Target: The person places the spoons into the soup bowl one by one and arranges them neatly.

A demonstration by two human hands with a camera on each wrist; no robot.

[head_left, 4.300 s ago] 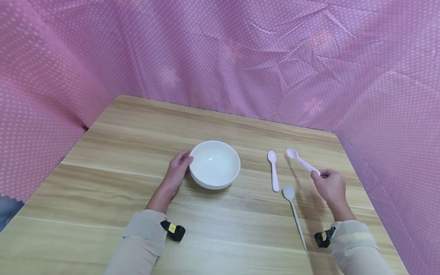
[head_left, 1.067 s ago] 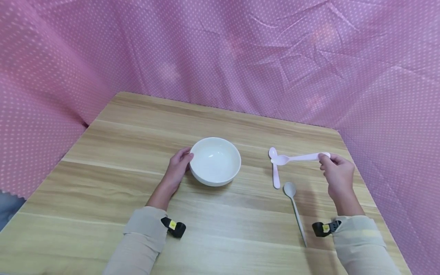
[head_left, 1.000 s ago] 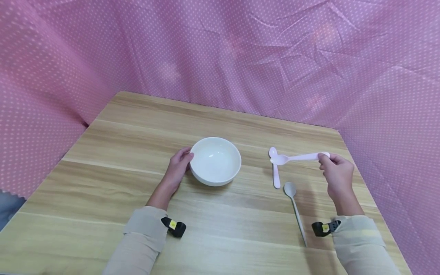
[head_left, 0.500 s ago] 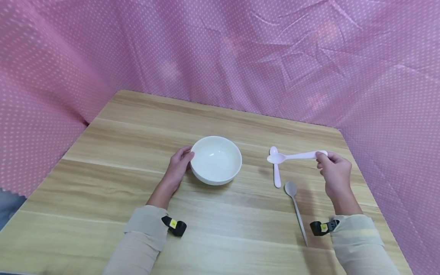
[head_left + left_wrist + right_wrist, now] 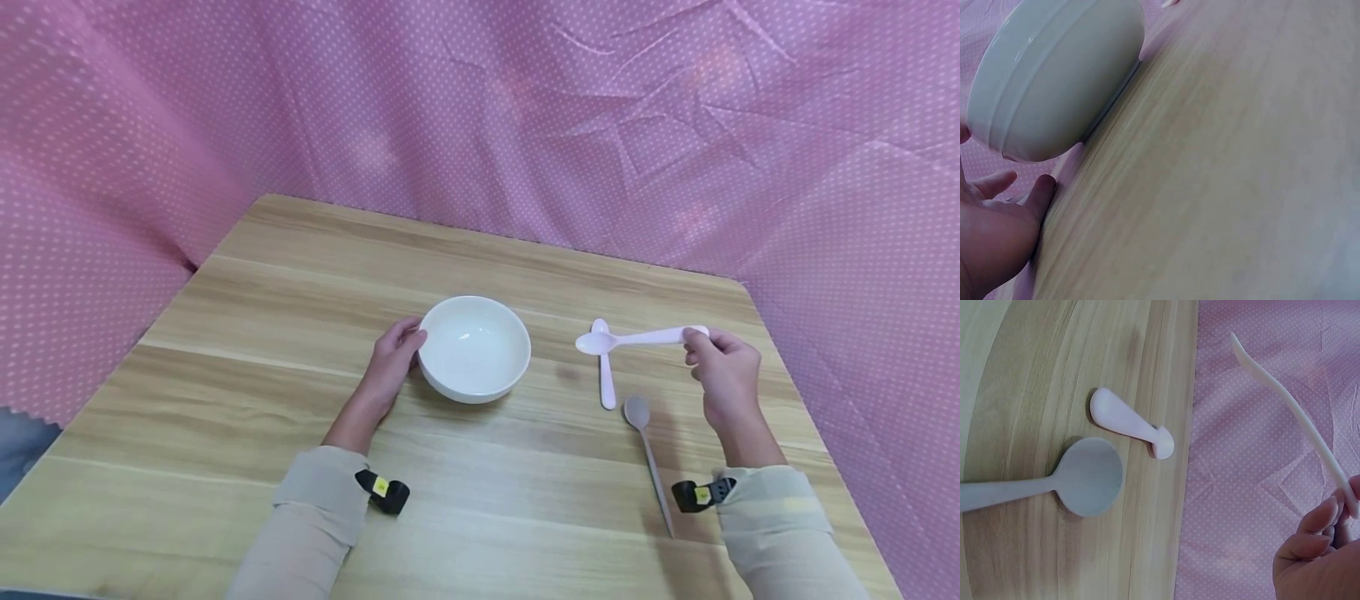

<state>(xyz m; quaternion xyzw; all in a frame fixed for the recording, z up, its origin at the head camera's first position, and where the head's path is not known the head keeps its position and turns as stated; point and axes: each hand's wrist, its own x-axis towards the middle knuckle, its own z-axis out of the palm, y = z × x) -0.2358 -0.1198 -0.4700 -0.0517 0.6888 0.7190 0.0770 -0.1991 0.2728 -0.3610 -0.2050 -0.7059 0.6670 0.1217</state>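
A white bowl (image 5: pixel 474 350) stands on the table, with my left hand (image 5: pixel 390 358) at its left side. The thumb is right at the rim; the other fingers (image 5: pixel 1040 197) lie relaxed by the bowl's lower side in the left wrist view. My right hand (image 5: pixel 729 375) pinches the handle end of a pale pink spoon (image 5: pixel 648 337), held level above the table with its head pointing left. Beneath it lies a second pale pink spoon (image 5: pixel 607 383), crossed by the held one in the head view. Nearer lies a long-handled grey spoon (image 5: pixel 637 412).
The wooden table (image 5: pixel 225 400) ends at a pink dotted cloth (image 5: pixel 480 125) that hangs behind and along both sides. Black wrist cameras (image 5: pixel 390 496) sit at both sleeve cuffs.
Over the last second, my right hand has moved slightly left with the pink spoon. Earlier that spoon pointed away to the upper left; now it lies nearly crosswise. My left hand stays at the bowl.
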